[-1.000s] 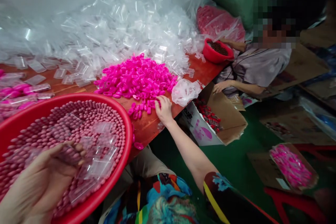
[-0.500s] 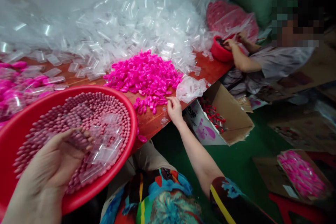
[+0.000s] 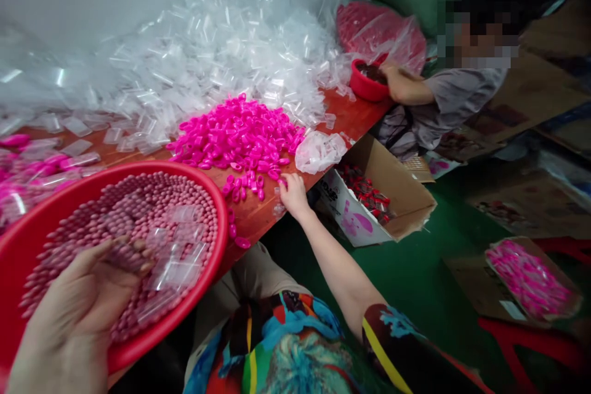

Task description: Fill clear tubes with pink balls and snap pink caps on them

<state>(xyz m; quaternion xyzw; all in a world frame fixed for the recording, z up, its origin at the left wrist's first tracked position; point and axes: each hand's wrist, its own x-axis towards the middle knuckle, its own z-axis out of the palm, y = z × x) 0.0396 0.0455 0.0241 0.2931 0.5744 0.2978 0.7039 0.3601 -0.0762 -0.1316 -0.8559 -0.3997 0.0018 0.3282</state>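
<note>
My left hand [image 3: 87,301] is palm up over a red basin [image 3: 222,221], fingers curled round a clear plastic case [image 3: 127,255] with pink beads in it. Small round pink beads [image 3: 152,200] fill the basin, and several clear cases [image 3: 178,271] lie on top of them. At the table's front edge, my right hand [image 3: 294,197] is closed in a pinch on a bright pink cap [image 3: 281,183]. Just beyond it, a heap of similar pink caps [image 3: 237,132] covers part of the brown table [image 3: 256,218], with a few loose ones nearer me.
A big mound of clear cases [image 3: 207,55] rises against the wall. Beside my right hand lies a crumpled plastic bag [image 3: 319,152]. An open carton [image 3: 406,203] with red pieces stands below the table edge. At the far right, another person [image 3: 415,89] works over a small red bowl [image 3: 369,87].
The whole view has shifted, so most things sit further left. My right fingertips now grip a pink cap at the heap's near edge. The other person's arm has changed position over the bowl.
</note>
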